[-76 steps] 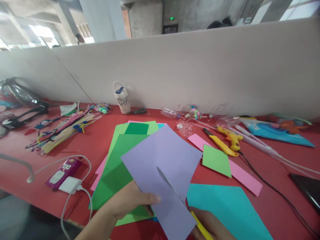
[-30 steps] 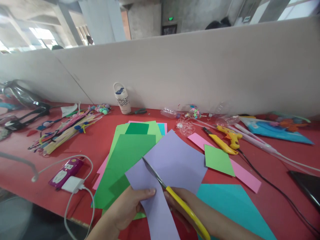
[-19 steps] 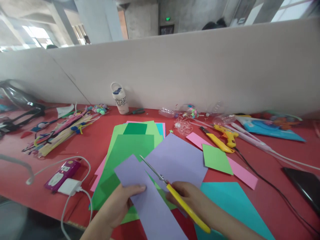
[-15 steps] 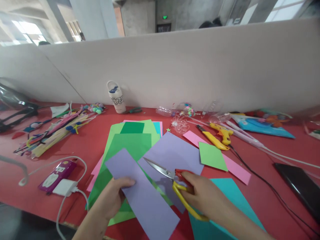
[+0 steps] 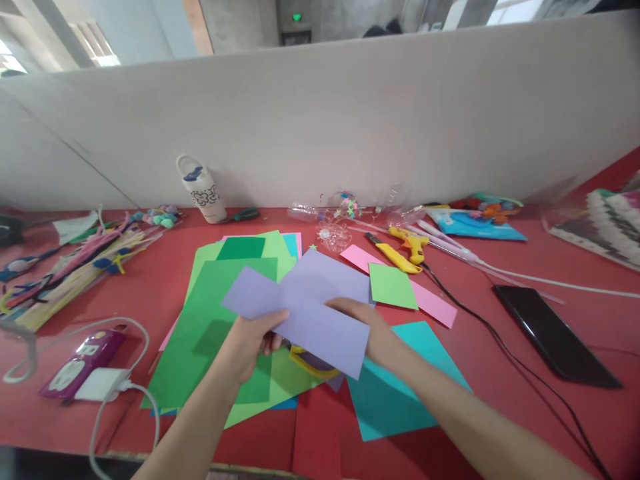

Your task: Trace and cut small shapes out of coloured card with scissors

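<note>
My left hand point(image 5: 257, 337) is closed on a strip of purple paper point(image 5: 315, 327), thumb on top, raised over the table. My right hand point(image 5: 363, 323) is at the strip's right end, mostly behind it; its fingers are largely hidden, and I cannot make out what they grip. Below the strip shows the yellow handle of the scissors point(image 5: 311, 363); their blades are covered. Under both hands lies a larger purple sheet point(image 5: 325, 273), beside a stack of green sheets point(image 5: 220, 300). A teal sheet point(image 5: 400, 400) lies beneath my right forearm.
A green square point(image 5: 393, 287) rests on a pink strip point(image 5: 435, 303). Behind are a yellow utility knife point(image 5: 397, 259) and a yellow glue gun point(image 5: 413, 243) with a black cord. At right lies a black phone point(image 5: 555, 333); at left, a purple power strip point(image 5: 83, 367). A white bottle point(image 5: 204, 193) stands behind.
The purple strip has turned flatter and moved up. My right hand, which held the scissors in plain view, is now behind the strip, and the scissors are mostly covered. The view has shifted right.
</note>
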`<state>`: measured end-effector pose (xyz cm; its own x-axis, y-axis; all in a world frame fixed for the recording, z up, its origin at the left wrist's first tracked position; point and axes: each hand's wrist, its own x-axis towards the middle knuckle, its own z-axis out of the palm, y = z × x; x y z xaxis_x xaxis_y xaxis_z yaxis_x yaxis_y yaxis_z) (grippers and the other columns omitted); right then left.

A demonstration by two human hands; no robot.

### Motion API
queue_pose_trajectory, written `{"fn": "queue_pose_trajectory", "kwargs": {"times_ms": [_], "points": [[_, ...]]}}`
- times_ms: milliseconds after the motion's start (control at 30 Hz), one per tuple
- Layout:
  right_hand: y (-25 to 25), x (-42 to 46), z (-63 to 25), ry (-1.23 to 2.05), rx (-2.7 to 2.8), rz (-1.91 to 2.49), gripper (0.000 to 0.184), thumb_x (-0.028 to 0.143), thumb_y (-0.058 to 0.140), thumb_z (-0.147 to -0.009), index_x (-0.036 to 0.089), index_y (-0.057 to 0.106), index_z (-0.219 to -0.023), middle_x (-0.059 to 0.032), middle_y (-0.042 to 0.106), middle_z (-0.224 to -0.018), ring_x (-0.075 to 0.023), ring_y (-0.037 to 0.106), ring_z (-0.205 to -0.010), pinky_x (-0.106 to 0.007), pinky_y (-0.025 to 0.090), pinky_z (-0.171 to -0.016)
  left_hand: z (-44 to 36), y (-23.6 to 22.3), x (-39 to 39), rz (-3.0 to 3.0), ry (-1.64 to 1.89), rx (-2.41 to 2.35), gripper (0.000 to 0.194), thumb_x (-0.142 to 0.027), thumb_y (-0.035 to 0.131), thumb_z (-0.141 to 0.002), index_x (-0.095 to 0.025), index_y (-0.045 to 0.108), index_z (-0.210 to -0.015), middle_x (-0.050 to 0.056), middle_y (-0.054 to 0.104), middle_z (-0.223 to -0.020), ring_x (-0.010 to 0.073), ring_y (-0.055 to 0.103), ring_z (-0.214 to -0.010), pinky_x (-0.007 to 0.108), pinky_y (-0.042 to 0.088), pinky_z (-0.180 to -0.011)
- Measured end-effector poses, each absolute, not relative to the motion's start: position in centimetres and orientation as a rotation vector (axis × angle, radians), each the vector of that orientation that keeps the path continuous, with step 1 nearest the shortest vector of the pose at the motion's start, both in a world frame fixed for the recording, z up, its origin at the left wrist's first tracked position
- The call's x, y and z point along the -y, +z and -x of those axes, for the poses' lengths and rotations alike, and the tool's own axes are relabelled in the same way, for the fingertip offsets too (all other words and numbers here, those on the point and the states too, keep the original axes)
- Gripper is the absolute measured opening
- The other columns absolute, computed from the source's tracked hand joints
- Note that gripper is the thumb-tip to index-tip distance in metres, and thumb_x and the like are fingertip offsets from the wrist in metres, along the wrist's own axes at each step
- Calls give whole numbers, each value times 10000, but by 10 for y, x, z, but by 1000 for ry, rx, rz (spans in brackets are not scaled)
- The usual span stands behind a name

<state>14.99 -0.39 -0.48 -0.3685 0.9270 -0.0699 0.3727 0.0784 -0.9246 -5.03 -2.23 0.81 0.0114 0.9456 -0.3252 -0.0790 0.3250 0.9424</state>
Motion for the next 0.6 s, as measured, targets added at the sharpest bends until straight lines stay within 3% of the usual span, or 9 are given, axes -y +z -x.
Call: {"fn": "queue_pose_trajectory", "kwargs": {"times_ms": [67, 133, 233, 333, 433, 500, 600], "points": [[7, -1, -172, 1377, 1710, 1297, 517, 464, 245, -975, 127, 633, -1030, -92, 677, -908, -198, 640, -793, -295, 501, -619, 44, 8, 20, -963, 978, -1282, 286, -342, 664, -671, -168, 499, -515, -55, 425, -349, 54, 355, -335, 185, 229, -348], [15, -1, -189, 1488, 1667, 1280, 443, 473, 374, -918, 137, 634, -1041, -59, 656, -825, -164, 610, -709, -255, 456, -575, 33, 8, 20, -1020, 938, -1272, 290, -353, 642, -680, -174, 488, -510, -52, 424, -352, 60, 358, -334, 190, 247, -353], [20, 4, -205, 1501, 1645, 1288, 320, 338, 618, -754, 162, 634, -1022, 9, 574, -742, -135, 551, -694, -238, 413, -625, 17, 8, 19, -1131, 853, -1243, 306, -384, 606, -718, -172, 507, -521, -31, 455, -372, 76, 395, -342, 205, 305, -376], [15, 11, -233, 1281, 1620, 1428, 331, 337, 587, -742, 181, 601, -1033, 2, 581, -767, -158, 554, -711, -257, 409, -631, 14, 6, 17, -1283, 775, -1214, 269, -415, 581, -759, -150, 627, -749, 32, 618, -554, 126, 525, -438, 236, 396, -435], [3, 16, -282, 882, 1534, 1678, 365, 419, 530, -756, 201, 580, -1044, -63, 644, -894, -212, 607, -805, -295, 448, -665, 27, -1, 18, -1501, 773, -1249, 299, -342, 655, -720, -193, 652, -979, 81, 683, -911, 210, 631, -826, 308, 494, -712], [-7, 18, -314, 633, 1595, 1879, 332, 408, 473, -766, 194, 587, -993, -121, 672, -925, -238, 640, -813, -323, 475, -674, 38, -10, 21, -1656, 770, -1284, 319, -247, 704, -664, -220, 678, -980, 85, 644, -1078, 254, 549, -1071, 372, 405, -953], [-18, 18, -328, 464, 1664, 1993, 250, 298, 471, -726, 150, 593, -887, -190, 657, -842, -321, 638, -764, -447, 468, -684, 46, -23, 27, -1823, 718, -1332, 352, -149, 684, -640, -227, 694, -983, 90, 613, -1156, 291, 476, -1164, 449, 295, -1052]]}}
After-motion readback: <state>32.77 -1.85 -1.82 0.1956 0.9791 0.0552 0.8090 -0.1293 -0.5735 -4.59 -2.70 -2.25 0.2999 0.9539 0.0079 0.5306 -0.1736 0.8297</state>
